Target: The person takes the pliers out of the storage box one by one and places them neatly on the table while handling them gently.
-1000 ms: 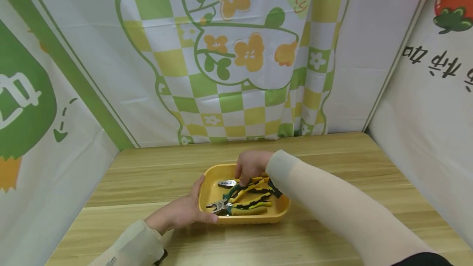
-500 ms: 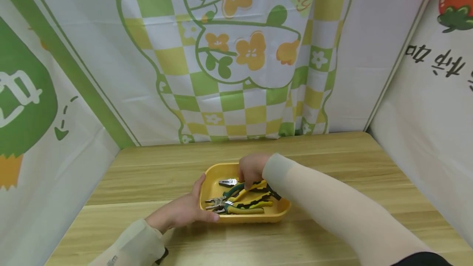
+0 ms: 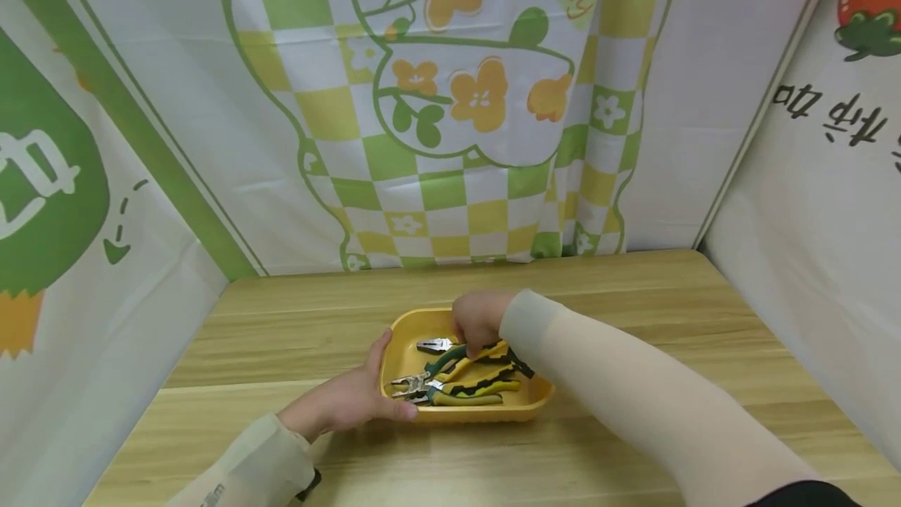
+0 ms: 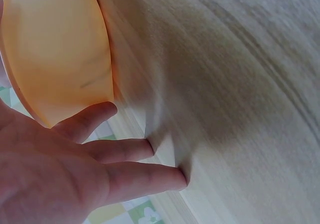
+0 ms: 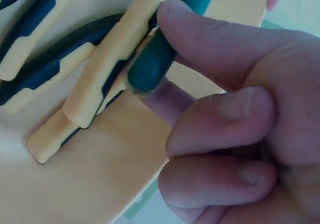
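Note:
A yellow plastic tray (image 3: 422, 329) holds several pliers with two-tone handles. My left hand (image 3: 355, 397) rests against its left end, thumb on the near rim; in the left wrist view its fingers (image 4: 145, 179) are straight and spread, the tips near or on the table. Inside the tray my right hand (image 3: 481, 319) pinches the dark green handle (image 5: 151, 64) of one pair of pliers between thumb and index finger, the other fingers curled. The metal head of one pair of pliers (image 3: 408, 386) points left. Under the right hand, part of another pair (image 3: 434, 345) is hidden.
The tray stands on a wood-grain table (image 3: 296, 335). A white cloth with green and yellow checks (image 3: 450, 194) hangs behind it. Printed white panels rise on both sides. Yellow and black handles (image 5: 80, 49) lie close together beside the pinched one.
My right hand has shifted slightly right, and its fingers have drawn in around the green handle. The pliers near the front have moved a little. My left hand stays against the tray.

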Demonstrator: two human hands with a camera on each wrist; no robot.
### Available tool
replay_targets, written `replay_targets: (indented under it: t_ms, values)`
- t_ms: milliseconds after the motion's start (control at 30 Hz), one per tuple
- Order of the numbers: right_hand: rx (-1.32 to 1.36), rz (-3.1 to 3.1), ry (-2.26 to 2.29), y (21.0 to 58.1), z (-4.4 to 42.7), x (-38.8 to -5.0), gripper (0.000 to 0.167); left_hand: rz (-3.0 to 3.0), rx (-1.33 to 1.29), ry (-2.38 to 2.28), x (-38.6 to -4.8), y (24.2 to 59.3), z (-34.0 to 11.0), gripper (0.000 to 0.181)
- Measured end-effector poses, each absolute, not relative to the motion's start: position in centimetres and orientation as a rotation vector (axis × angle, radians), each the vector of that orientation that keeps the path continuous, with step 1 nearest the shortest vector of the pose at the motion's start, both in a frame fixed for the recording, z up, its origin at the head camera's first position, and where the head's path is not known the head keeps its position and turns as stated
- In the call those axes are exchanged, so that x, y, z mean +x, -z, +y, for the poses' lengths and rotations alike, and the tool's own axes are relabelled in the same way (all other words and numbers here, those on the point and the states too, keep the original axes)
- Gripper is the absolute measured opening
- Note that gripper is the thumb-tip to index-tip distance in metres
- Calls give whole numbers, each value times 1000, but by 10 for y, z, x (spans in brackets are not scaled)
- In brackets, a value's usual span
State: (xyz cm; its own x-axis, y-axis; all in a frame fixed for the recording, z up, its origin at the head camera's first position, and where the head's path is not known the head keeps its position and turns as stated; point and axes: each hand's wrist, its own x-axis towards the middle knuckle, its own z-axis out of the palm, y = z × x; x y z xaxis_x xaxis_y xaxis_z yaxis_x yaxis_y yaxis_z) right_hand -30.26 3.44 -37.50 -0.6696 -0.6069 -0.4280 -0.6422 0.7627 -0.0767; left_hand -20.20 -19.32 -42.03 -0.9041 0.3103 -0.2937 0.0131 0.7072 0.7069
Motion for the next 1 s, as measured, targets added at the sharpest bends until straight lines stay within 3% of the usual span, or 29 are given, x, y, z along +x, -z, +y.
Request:
replay_targets:
  t_ms: [667,767,1000]
  values:
    - [-1052,2452,-190,353,31,-293,14,2523,250,-1041,-202,420,-194,140]
    - [-1064,2480,-166,350,35,-292,20,2515,237,-1050,-202,420,-194,141]
    - [-1125,2468,-124,346,50,-292,51,2481,229,-1082,-201,420,-193,142]
